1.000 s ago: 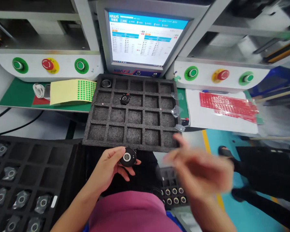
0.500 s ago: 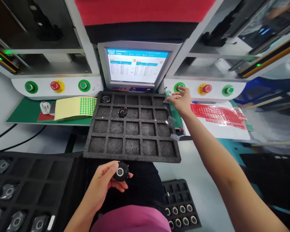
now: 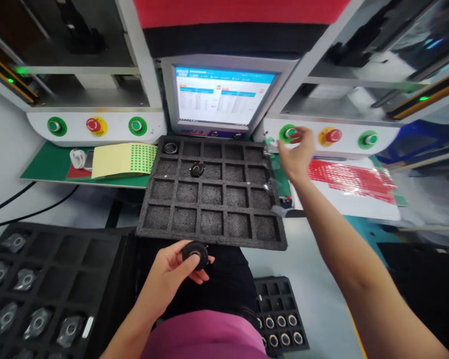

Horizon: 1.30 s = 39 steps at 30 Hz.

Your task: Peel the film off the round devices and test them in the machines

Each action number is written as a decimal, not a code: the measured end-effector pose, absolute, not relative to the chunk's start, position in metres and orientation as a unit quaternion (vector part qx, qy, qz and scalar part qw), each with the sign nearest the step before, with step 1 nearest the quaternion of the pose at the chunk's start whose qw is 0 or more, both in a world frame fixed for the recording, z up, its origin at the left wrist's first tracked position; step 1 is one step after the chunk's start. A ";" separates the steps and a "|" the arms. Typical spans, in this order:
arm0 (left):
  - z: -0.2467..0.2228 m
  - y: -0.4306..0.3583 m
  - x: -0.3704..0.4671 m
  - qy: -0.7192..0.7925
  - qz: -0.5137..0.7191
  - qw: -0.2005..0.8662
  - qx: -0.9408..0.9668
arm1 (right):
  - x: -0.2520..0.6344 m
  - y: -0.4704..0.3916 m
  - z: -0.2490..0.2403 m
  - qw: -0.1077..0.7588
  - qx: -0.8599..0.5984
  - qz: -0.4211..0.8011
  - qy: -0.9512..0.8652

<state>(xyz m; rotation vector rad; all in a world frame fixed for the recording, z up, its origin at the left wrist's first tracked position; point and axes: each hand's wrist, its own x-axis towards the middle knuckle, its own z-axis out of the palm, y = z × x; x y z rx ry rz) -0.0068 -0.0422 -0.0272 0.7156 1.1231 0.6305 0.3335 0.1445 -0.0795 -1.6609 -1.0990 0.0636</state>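
My left hand (image 3: 175, 269) grips a round black watch-like device (image 3: 195, 255) by its edge, with the thumb lying across its face, just below the front edge of a black foam tray (image 3: 211, 241). My right hand (image 3: 297, 152) is raised beyond the tray's right side, near a green button (image 3: 289, 133), its fingers apart and nothing visible between them. In the tray, a round black part (image 3: 197, 169) sits in the second row, and a dark ring-shaped part (image 3: 170, 148) lies in the back left compartment. Clear plastic scraps (image 3: 271, 185) cling to the tray's right edge.
A lit monitor (image 3: 224, 97) stands behind the tray. Red stop buttons (image 3: 334, 135) line the machine front. Yellow sticker sheets (image 3: 114, 160) lie left, red strips (image 3: 351, 177) right. Trays with wrapped parts (image 3: 71, 329) and rings (image 3: 281, 320) are lower down.
My left thumb has moved onto the face of the black device. My right hand has let go of the clear plastic and its fingers have spread. The whole view has shifted slightly.
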 end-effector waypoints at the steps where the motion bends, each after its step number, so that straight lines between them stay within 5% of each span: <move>1: -0.024 -0.042 -0.006 0.518 0.294 0.728 0.340 | 0.323 0.133 -0.069 0.554 -0.694 0.020 -0.459; 8: -0.016 -0.048 -0.001 0.596 0.286 0.517 0.543 | 0.218 -0.005 -0.023 0.595 -0.548 0.115 -0.576; 17: -0.020 -0.055 0.013 0.499 0.428 0.369 0.657 | 0.143 -0.065 -0.029 0.604 -0.403 0.578 -0.371; 25: -0.028 -0.061 0.012 0.393 0.471 0.425 0.666 | 0.133 -0.066 -0.027 0.628 -0.421 0.577 -0.308; 39: -0.035 -0.062 0.013 0.386 0.487 0.362 0.695 | 0.128 -0.065 -0.024 0.623 -0.439 0.590 -0.266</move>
